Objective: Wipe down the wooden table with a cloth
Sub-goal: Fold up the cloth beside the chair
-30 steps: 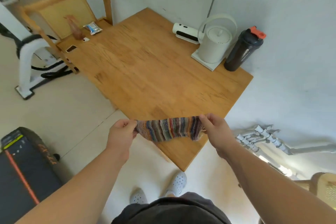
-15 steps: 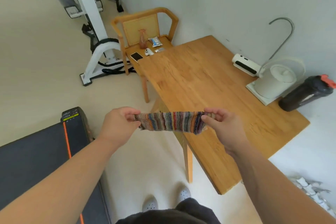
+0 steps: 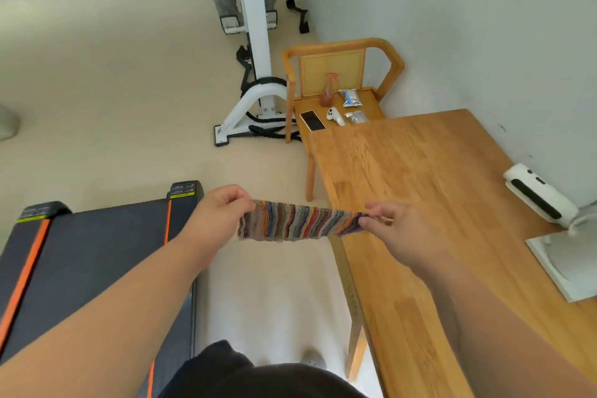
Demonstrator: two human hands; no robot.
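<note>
Now both hands pinch a striped cloth point(image 3: 298, 221) stretched taut at frame centre: left hand point(image 3: 217, 212) grips its left end, right hand point(image 3: 392, 225) its right end. Cloth hangs in air, right end over the wooden table point(image 3: 426, 203) edge, not touching it.

Soft, even daylight fills the room, bright without harsh glare. The pale grey wall point(image 3: 468, 26) and cream floor point(image 3: 97, 90) look washed out. Shadows are faint and diffuse, with a soft one under the light wooden table point(image 3: 420, 191). Wide-angle distortion bends lines toward the edges. Slight motion blur softens the top corners and the white kettle base point(image 3: 568, 262) at the right edge.
</note>
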